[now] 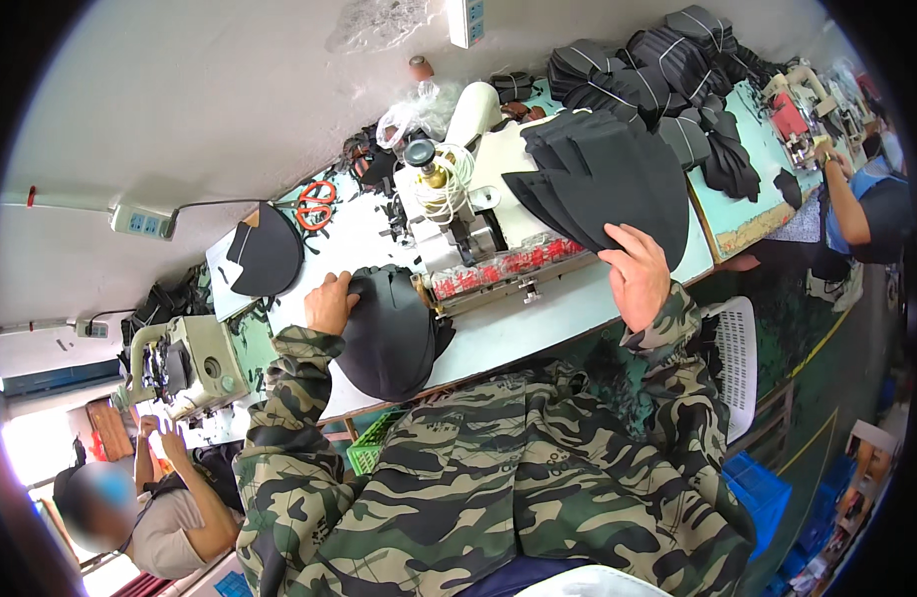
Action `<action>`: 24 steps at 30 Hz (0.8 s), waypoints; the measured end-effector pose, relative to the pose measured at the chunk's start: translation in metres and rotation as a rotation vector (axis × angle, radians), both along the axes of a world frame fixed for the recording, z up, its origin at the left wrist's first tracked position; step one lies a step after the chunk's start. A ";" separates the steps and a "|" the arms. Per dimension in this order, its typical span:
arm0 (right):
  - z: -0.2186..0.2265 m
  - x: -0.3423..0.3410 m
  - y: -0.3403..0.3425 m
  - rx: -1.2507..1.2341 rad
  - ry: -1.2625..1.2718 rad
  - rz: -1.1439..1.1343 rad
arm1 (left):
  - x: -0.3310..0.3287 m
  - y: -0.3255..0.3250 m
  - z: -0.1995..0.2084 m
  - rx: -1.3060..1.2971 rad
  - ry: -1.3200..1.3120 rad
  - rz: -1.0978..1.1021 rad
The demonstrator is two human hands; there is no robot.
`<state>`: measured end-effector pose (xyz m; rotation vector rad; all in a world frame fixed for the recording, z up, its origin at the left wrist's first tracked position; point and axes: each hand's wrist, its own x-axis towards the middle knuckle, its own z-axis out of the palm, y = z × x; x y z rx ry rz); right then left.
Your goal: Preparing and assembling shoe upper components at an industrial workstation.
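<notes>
A cream sewing machine (468, 219) with a red-marked front edge stands on the pale worktable. Left of it, black curved cut pieces (387, 338) lie stacked at the table's front edge. My left hand (329, 301) is at their upper left side, thumb on the top piece and fingers curled. A fanned stack of black pointed pieces (613, 169) rests on the right part of the machine. At its lower edge, my right hand (638, 274) pinches the black pieces with bent fingers; what lies under the fingertips is partly hidden.
Orange-handled scissors (316, 205) and a black half-round piece (268, 251) lie on the left. Tied black bundles (667, 65) pile up at the back right. A white plastic chair (739, 368) and blue crate (757, 497) stand at right. Other people work at both sides.
</notes>
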<state>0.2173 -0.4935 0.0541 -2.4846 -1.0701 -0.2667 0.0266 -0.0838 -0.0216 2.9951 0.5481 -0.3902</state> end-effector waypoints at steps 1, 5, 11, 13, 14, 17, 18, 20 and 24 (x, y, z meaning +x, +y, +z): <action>0.000 -0.003 0.007 0.079 0.015 -0.012 | -0.001 -0.003 0.001 -0.008 -0.038 0.017; 0.012 -0.020 0.053 0.326 0.349 -0.103 | 0.007 -0.009 -0.003 0.006 -0.071 -0.026; -0.041 0.023 0.155 -0.044 0.768 -0.007 | -0.002 -0.007 -0.012 0.059 -0.083 -0.086; -0.038 0.040 0.160 -0.003 0.966 0.117 | 0.009 -0.017 -0.004 -0.054 -0.098 -0.069; -0.029 0.047 0.163 -0.040 1.118 0.186 | 0.010 -0.019 -0.003 -0.050 -0.097 -0.063; -0.039 0.061 0.174 -0.171 0.919 0.258 | 0.014 -0.026 -0.002 -0.035 -0.104 -0.083; -0.041 0.059 0.181 -0.256 0.776 0.287 | 0.011 -0.024 -0.003 -0.034 -0.102 -0.069; -0.048 0.044 0.179 -0.163 0.911 0.265 | 0.004 -0.019 -0.007 -0.003 -0.085 -0.123; -0.074 -0.008 0.128 -0.269 0.657 0.630 | -0.009 -0.019 0.008 -0.060 0.058 0.032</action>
